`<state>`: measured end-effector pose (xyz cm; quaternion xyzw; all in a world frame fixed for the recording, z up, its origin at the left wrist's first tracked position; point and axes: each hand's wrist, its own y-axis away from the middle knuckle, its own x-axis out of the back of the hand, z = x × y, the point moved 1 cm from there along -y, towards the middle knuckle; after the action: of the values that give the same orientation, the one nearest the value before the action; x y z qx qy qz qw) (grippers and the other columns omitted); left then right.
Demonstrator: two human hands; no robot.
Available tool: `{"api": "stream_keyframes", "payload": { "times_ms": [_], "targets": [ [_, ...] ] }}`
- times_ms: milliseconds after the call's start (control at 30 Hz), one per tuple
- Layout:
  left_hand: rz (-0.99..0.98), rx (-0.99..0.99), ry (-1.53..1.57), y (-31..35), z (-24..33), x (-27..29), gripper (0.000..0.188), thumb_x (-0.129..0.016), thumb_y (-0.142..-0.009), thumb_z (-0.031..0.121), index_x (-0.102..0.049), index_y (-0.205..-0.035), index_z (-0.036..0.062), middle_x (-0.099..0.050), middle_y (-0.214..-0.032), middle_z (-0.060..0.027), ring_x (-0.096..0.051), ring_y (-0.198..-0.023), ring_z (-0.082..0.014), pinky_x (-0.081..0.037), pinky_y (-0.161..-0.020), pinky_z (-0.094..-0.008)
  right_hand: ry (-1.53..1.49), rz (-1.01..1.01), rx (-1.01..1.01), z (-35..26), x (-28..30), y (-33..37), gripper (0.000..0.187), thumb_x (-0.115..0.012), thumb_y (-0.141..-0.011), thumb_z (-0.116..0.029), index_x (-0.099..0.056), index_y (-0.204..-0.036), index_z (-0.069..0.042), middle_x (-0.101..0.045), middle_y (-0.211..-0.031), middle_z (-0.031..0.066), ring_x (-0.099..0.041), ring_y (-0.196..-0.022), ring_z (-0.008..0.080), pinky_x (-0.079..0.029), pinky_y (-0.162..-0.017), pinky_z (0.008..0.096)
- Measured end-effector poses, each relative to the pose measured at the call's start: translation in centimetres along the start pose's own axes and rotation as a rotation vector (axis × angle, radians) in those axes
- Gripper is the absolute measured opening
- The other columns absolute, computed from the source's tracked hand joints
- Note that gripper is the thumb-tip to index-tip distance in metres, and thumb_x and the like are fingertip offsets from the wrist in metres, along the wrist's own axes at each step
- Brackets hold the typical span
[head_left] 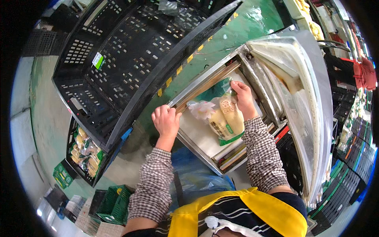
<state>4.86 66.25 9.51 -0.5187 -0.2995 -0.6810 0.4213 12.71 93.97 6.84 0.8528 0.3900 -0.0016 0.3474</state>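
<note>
My right hand (244,98) pinches the upper corner of a printed plastic bag of lotus root (227,120). Pale root pieces show in the bag, which has a lotus flower picture and green areas at both ends. The bag lies tilted over the white bed (193,134) of a metal-framed machine that looks like a vacuum sealer. Curled over the machine's left metal rim (193,147) are the fingers of my left hand (166,121), apart from the bag. The clear domed lid (302,91) stands raised on the right.
A large black perforated crate (130,51) rises at the left, close to my left hand. Below it, another black crate holds bagged lotus roots (85,152). Green crates (112,205) stand at lower left. Stacked dark crates (339,189) line the right, and a person in red (363,74) is farther off.
</note>
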Motion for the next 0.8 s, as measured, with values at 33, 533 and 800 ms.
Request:
{"api": "stream_keyframes", "payload": {
  "times_ms": [33, 533, 800],
  "targets": [
    [0.012, -0.139, 0.034, -0.3, -0.4, 0.0, 0.022, -0.071, -0.064, 0.023, -0.053, -0.071, 0.0124, -0.050, -0.086, -0.0022, -0.048, -0.087, -0.0224, -0.036, -0.078, -0.0395, 0.006, 0.016, 0.021, 0.2, 0.0, -0.2, 0.013, -0.059, -0.085, -0.013, -0.061, -0.080, -0.001, -0.060, -0.072, 0.0006, -0.052, -0.061, 0.0064, -0.042, -0.057, 0.0201],
    [-0.460, 0.996, 1.682, 3.8, 3.7, -6.0, 0.022, -0.056, -0.088, 0.024, -0.055, -0.095, 0.0028, -0.057, -0.096, -0.0062, -0.055, -0.083, -0.0147, -0.048, -0.070, -0.0288, 0.062, 0.034, 0.019, 0.5, -1.1, -1.4, 0.014, -0.060, -0.085, -0.014, -0.061, -0.080, -0.001, -0.059, -0.068, -0.0009, -0.050, -0.057, 0.0055, -0.040, -0.052, 0.0199],
    [-0.129, 1.316, 2.010, 2.7, 6.0, -7.4, 0.022, -0.047, -0.092, 0.018, -0.053, -0.112, 0.0091, -0.057, -0.107, -0.0031, -0.056, -0.094, -0.0174, -0.045, -0.078, -0.0345, 0.485, 0.252, 0.153, 1.7, -1.8, -4.1, 0.025, -0.068, -0.078, -0.023, -0.064, -0.075, 0.001, -0.058, -0.062, 0.0010, -0.045, -0.051, 0.0069, -0.036, -0.046, 0.0250]
  ]
}}
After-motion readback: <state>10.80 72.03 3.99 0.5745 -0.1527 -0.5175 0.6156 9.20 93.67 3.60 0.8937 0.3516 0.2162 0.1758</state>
